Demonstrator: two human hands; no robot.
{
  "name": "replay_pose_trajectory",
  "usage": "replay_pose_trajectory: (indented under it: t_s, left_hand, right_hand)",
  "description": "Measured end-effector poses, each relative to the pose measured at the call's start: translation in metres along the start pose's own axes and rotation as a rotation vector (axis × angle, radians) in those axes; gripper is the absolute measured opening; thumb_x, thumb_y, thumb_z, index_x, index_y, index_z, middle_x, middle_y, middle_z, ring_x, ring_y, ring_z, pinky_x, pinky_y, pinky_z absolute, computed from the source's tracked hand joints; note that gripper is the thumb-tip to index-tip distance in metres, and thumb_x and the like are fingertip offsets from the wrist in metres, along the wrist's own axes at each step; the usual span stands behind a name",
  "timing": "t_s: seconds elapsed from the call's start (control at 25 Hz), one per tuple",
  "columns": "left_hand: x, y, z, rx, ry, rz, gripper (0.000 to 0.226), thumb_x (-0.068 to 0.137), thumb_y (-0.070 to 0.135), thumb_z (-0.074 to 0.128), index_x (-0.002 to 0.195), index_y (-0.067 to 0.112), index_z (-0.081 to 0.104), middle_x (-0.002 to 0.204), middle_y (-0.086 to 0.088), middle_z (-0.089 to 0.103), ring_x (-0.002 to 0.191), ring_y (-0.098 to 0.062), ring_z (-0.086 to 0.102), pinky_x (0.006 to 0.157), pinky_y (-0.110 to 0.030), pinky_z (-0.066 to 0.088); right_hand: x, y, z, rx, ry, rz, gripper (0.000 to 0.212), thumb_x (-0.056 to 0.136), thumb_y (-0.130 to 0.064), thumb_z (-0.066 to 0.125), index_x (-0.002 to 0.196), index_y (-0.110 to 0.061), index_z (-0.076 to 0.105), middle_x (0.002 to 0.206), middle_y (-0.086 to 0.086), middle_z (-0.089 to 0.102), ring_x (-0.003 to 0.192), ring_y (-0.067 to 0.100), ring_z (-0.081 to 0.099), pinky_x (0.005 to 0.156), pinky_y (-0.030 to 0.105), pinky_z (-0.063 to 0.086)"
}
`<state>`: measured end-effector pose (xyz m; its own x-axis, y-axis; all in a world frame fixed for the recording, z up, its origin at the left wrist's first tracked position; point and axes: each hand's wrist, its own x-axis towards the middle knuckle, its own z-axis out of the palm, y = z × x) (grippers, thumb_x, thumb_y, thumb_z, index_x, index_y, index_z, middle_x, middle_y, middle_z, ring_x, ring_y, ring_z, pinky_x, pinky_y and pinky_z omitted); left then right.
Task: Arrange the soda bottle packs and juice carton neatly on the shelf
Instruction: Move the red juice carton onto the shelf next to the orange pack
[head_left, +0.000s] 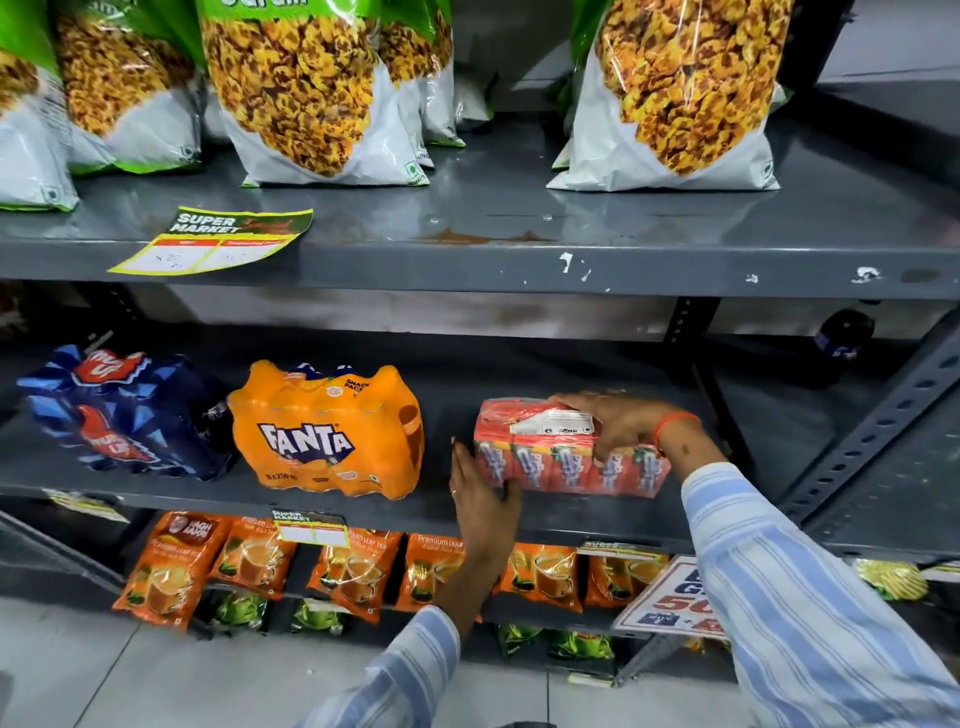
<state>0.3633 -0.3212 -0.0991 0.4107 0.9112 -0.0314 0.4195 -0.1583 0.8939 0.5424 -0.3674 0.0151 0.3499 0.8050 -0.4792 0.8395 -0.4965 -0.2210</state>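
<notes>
Bracketing the juice carton pack (569, 452) from two sides, the person looks to be squaring it on the middle shelf (571, 519). The right hand (618, 423) lies over the pack's top right end, fingers spread along the top and thumb down its front face, clamped on it. The left hand (480, 486) is flat and open, fingers together, its palm pressed to the pack's left end near the shelf's front edge, probably to push or steady it. The pack is a shrink-wrapped row of small red-orange cartons standing side by side, right of the shelf's centre.

Well apart to its left sits the orange Fanta bottle pack (324, 434), film-wrapped around small bottles. Just beside that, nearly touching, stands the blue Thums Up bottle pack (122, 415), towards the shelf's left end. Both sit slightly askew to the front edge, so more straightening seems due.

Snack bags (301, 88) fill the shelf above; tea pouches (166, 566) line the one below.
</notes>
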Motion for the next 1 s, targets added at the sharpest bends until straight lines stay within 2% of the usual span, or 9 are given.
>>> replay_pose_trajectory:
  t_s: [0.04,0.12,0.16,0.28,0.4,0.6,0.76,0.88,1.0]
  left_hand:
    - [0.0,-0.001,-0.001,-0.012,-0.022,0.016,0.079,0.088,0.022,0.058,0.145,0.005,0.007,0.156,-0.016,0.017,0.144,-0.031,0.014,0.117,-0.044,0.015]
    - [-0.003,-0.003,0.001,-0.037,-0.04,0.047,0.074,0.089,0.023,0.056,0.145,0.006,0.01,0.155,-0.016,0.021,0.143,-0.032,0.018,0.118,-0.046,0.019]
    - [-0.005,-0.002,0.001,-0.044,-0.036,0.043,0.073,0.089,0.022,0.056,0.145,0.006,0.011,0.154,-0.016,0.022,0.143,-0.032,0.019,0.117,-0.046,0.019]
    - [0.0,-0.001,0.0,-0.047,-0.037,0.017,0.071,0.09,0.02,0.054,0.145,0.005,0.011,0.153,-0.016,0.024,0.142,-0.032,0.022,0.116,-0.045,0.022]
    - [0.013,-0.006,-0.003,-0.053,-0.056,0.029,0.065,0.09,0.02,0.054,0.143,0.005,0.019,0.146,-0.019,0.039,0.134,-0.034,0.038,0.111,-0.051,0.034]
    - [0.02,-0.012,-0.008,-0.082,-0.043,0.065,0.041,0.088,0.009,0.052,0.127,0.009,0.043,0.123,-0.016,0.06,0.112,-0.032,0.058,0.095,-0.049,0.049]
    - [0.004,-0.014,-0.007,-0.053,-0.037,0.101,0.042,0.085,0.011,0.056,0.126,0.008,0.044,0.121,-0.015,0.062,0.11,-0.031,0.059,0.091,-0.04,0.05]
    - [-0.008,-0.021,-0.016,-0.158,-0.023,0.087,0.066,0.073,0.045,0.059,0.126,0.008,0.044,0.126,-0.014,0.057,0.116,-0.029,0.054,0.089,-0.032,0.044]
    - [0.005,-0.02,-0.02,-0.136,-0.131,0.079,0.097,0.063,0.063,0.057,0.14,0.013,0.026,0.146,-0.012,0.035,0.134,-0.025,0.036,0.108,-0.041,0.035]
  right_hand:
    - [-0.009,-0.003,-0.001,-0.011,0.001,0.002,0.017,0.081,-0.004,0.06,0.083,-0.019,0.054,0.11,0.0,0.054,0.097,0.021,0.049,0.077,0.024,0.045]
    - [0.001,0.01,0.009,-0.066,-0.007,-0.058,0.076,0.074,-0.014,0.07,0.141,-0.023,0.035,0.15,0.003,0.038,0.133,0.025,0.038,0.112,0.039,0.031]
    - [0.003,0.013,0.016,-0.029,-0.001,-0.086,0.094,0.072,-0.023,0.072,0.149,-0.028,0.018,0.158,0.001,0.023,0.144,0.026,0.023,0.12,0.047,0.013]
    - [-0.003,0.025,0.037,0.148,0.361,-0.022,0.095,0.075,-0.058,0.061,0.15,-0.021,0.016,0.16,0.002,0.017,0.148,0.022,0.012,0.118,0.049,-0.004]
    - [-0.013,0.04,0.076,0.537,0.815,0.242,0.075,0.086,-0.053,0.047,0.143,-0.007,0.034,0.151,0.017,0.037,0.141,0.03,0.031,0.12,0.045,0.016]
    - [-0.013,0.032,0.114,1.508,0.803,0.315,0.042,0.09,-0.045,0.051,0.119,-0.015,0.056,0.116,0.014,0.066,0.105,0.027,0.064,0.095,0.038,0.048]
    - [-0.005,0.042,0.107,1.501,0.794,0.302,0.044,0.089,-0.046,0.052,0.118,-0.014,0.058,0.113,0.013,0.067,0.101,0.027,0.065,0.096,0.04,0.05]
    - [0.001,0.052,0.095,1.407,0.779,0.268,0.028,0.091,-0.039,0.053,0.095,-0.014,0.065,0.097,0.012,0.069,0.084,0.021,0.065,0.082,0.033,0.053]
    - [0.018,0.059,0.079,1.161,0.805,0.439,0.059,0.08,-0.061,0.055,0.102,-0.008,0.068,0.109,0.028,0.064,0.103,0.034,0.062,0.098,0.043,0.047]
